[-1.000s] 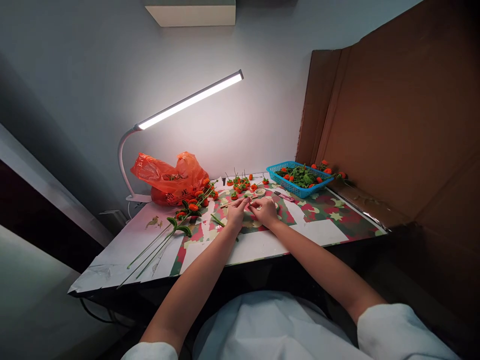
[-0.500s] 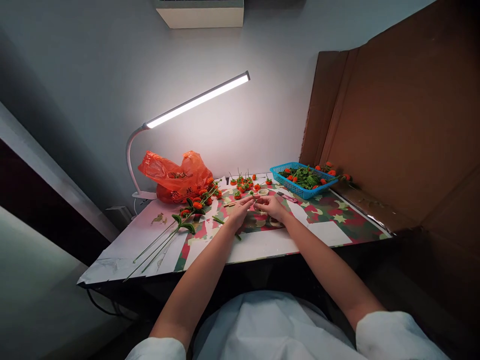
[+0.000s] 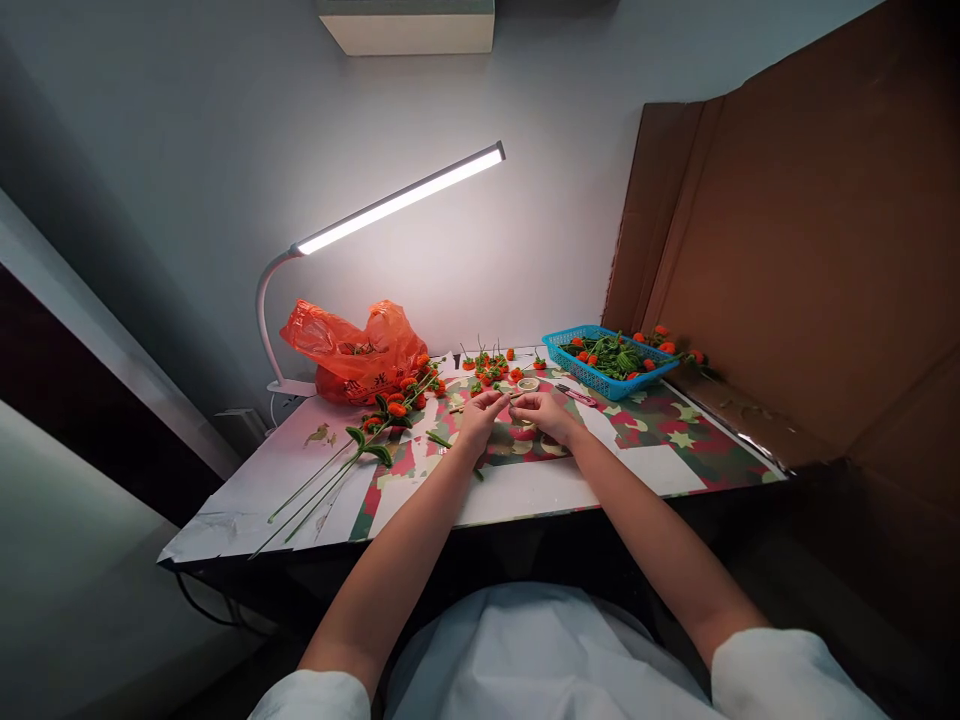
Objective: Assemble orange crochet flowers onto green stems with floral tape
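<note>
My left hand and my right hand meet over the patterned tabletop, fingertips pinched close together. Whatever lies between them is too small to make out. Just beyond the fingers is a group of orange flower heads with green bases and thin stems. A pale ring-shaped roll sits right behind my right hand, and a pink utility knife lies to its right. Left of my left wrist is a short green stem piece. Long-stemmed orange flowers with green leaves lie farther left.
An orange plastic bag stands at the back left by a lit desk lamp. At the back right a blue basket holds green pieces and orange flowers. A cardboard sheet walls off the right side.
The fingers of both hands have shifted slightly, and the small green bit seen at the fingertips shows less clearly. The whole view has moved a little; other things stay put.
</note>
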`<state>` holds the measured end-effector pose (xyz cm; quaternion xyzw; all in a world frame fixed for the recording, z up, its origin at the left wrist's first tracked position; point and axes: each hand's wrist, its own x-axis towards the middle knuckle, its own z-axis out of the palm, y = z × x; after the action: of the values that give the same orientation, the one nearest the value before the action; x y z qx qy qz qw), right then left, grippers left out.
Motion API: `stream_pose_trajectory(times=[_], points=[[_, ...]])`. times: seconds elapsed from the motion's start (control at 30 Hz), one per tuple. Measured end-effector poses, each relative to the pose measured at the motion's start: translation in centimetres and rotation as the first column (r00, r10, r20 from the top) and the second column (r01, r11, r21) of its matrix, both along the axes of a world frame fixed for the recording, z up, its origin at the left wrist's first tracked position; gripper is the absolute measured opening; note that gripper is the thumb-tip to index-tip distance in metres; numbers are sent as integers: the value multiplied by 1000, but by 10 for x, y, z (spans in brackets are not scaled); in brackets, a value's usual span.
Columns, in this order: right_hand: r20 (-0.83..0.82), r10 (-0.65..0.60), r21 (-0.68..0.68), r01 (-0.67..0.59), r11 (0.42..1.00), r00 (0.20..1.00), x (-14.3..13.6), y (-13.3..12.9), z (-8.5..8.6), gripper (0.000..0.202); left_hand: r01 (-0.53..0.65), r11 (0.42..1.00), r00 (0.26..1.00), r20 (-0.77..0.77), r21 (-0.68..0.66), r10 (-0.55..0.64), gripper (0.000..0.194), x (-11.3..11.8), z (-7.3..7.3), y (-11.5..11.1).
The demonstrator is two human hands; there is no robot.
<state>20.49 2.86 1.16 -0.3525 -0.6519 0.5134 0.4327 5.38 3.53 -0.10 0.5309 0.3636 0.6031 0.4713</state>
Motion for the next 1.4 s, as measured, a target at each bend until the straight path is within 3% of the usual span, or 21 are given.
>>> stream_pose_trajectory(times=[0.23,0.4,0.6,1.0,1.07,1.23,1.4], points=[[-48,-148,53,151,987,988,-10,1,-12,26,-20,999,998,59,-45,23,32,2,-2,1],[-108,-126,15,128,992,986,-12,3,-16,25,-77,988,989,113,-137,93,38,4,0,-1],[-129,-140,-13,139,990,982,-11,6,-19,28,-110,988,991,68,-110,118,37,2,3,-2],[6,-164,21,164,986,986,-20,-2,-21,23,-74,980,983,150,-186,102,43,0,-5,7],[-24,-138,-5,138,990,990,-21,-2,-19,24,-21,981,987,152,-191,50,42,0,-4,6],[-198,-67,-138,40,990,978,-14,0,-11,27,233,957,967,147,-171,-209,43,-1,0,2],[-253,60,-229,-121,966,965,-6,0,-7,23,221,971,973,88,-91,-213,35,-3,-4,5]])
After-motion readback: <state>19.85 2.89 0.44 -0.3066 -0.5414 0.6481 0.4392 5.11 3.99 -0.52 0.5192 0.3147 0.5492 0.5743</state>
